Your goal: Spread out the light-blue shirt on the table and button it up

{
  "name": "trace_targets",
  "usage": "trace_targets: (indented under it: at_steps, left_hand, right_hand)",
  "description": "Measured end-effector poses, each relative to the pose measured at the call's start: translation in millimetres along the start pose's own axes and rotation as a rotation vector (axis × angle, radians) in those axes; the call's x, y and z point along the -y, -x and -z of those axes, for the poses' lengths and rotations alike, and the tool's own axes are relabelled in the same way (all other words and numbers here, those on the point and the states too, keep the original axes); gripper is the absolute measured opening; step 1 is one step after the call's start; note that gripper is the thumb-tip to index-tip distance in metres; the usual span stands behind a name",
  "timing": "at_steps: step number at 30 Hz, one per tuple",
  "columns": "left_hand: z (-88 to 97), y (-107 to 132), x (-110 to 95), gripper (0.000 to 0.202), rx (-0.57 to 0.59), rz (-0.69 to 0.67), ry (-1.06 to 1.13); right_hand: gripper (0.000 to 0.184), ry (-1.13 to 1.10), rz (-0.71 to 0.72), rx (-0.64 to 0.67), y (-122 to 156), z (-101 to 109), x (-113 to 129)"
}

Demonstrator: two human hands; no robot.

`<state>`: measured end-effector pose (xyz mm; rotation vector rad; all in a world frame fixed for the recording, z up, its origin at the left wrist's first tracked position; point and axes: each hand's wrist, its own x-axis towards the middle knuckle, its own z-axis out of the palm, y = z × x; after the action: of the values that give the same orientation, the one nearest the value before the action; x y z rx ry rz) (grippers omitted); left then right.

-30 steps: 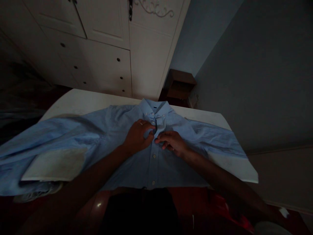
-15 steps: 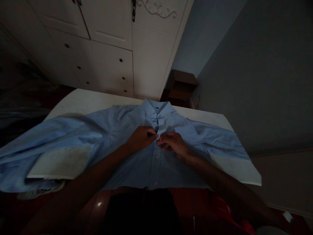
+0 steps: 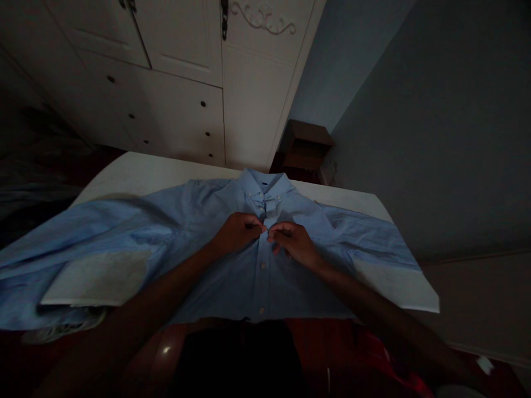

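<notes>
Closing up since a second ago, the bare left hand (image 3: pixel 236 233) has brought its thumb and forefinger together, where they were parted before, and the bare right hand (image 3: pixel 295 243) has edged a little farther up the front of the light-blue, long-sleeved cloth shirt (image 3: pixel 232 276). That shirt lies front up across the white, flat-topped table (image 3: pixel 157 168), its pointed, buttoned-down collar (image 3: pixel 280 186) at the far edge. From where I stand, the left hand pinches the shirt's front band (image 3: pixel 263 287) below the collar; the right hand, fingers loosely curled, has its tips just beside, and I cannot tell whether they grip anything. Nearer along the band sit two small pale buttons (image 3: pixel 263 266). One sleeve (image 3: pixel 112 218) stretches left past the table's edge, while the other (image 3: pixel 369 226) lies to the right on the tabletop. Beyond stands a cream panelled cabinet (image 3: pixel 257 105) with dark knobs, and right of it, a brown, open-fronted box (image 3: pixel 309 132). Dark red floor (image 3: pixel 327 342) shows on the near side.
</notes>
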<state>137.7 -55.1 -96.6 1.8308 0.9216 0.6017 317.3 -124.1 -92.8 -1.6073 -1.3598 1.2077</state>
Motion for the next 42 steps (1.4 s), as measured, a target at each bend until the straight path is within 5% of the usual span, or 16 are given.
trace_targets:
  at_steps: [4, 7, 12, 15, 20, 26, 42]
  left_hand:
    - [-1.2, 0, -1, 0.027, 0.003, 0.021, 0.106]
    - [-1.7, 1, -3, 0.026, 0.004, 0.014, 0.136]
    - [-1.9, 2, -3, 0.021, 0.044, -0.013, 0.127]
    - [-3.7, 4, -4, 0.015, 0.002, -0.088, -0.007]
    - [-4.7, 7, -4, 0.021, 0.023, -0.238, -0.237]
    - [-0.4, 5, 0, 0.015, 0.024, -0.195, -0.435]
    - [-3.6, 4, -3, 0.013, 0.033, -0.172, -0.084]
  right_hand:
    - [0.024, 0.438, 0.525, -0.087, -5, 15, 9]
    - [0.036, 0.757, 0.791, 0.100, -12, 28, 22]
    - [0.033, 0.988, 0.832, 0.313, -20, 45, 25]
    - [0.013, 1.039, 0.939, 0.276, -19, 53, 18]
    - [0.018, 1.028, 1.091, 0.222, -11, 61, 10]
    - [0.015, 1.039, 1.229, 0.104, -10, 61, 5]
    - [0.017, 0.867, 1.382, -0.093, -30, 37, -23]
